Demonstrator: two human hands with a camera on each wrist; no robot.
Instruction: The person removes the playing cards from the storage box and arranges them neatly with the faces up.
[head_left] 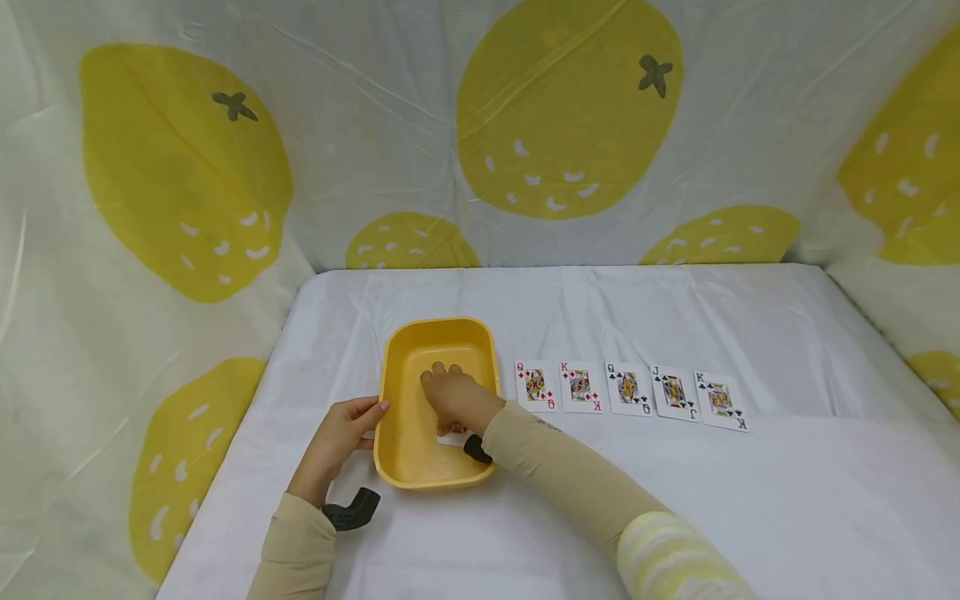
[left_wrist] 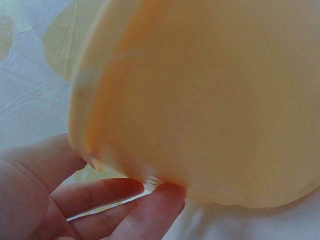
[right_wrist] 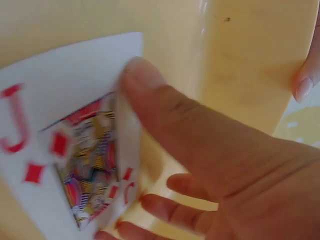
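Observation:
A yellow plastic tray (head_left: 416,467) stands on the white cloth, tilted upward at its left side in the left wrist view. My left hand (head_left: 335,437) grips that side, thumb at the rim and fingers underneath. Inside the tray, my right hand (head_left: 459,396) pinches a playing card, the jack of diamonds (right_wrist: 92,150). The thumb presses near one corner of its face, and the other fingers are at the far edge, so the card bows. From the head view, most of this card is hidden below the hand.
Several face-up cards lie in a row right of the tray: queen of diamonds (head_left: 535,386), king of diamonds (head_left: 581,387), queen of clubs (head_left: 628,388), jack of clubs (head_left: 675,392) and king of clubs (head_left: 722,401). A lemon-print curtain (head_left: 375,150) hangs behind.

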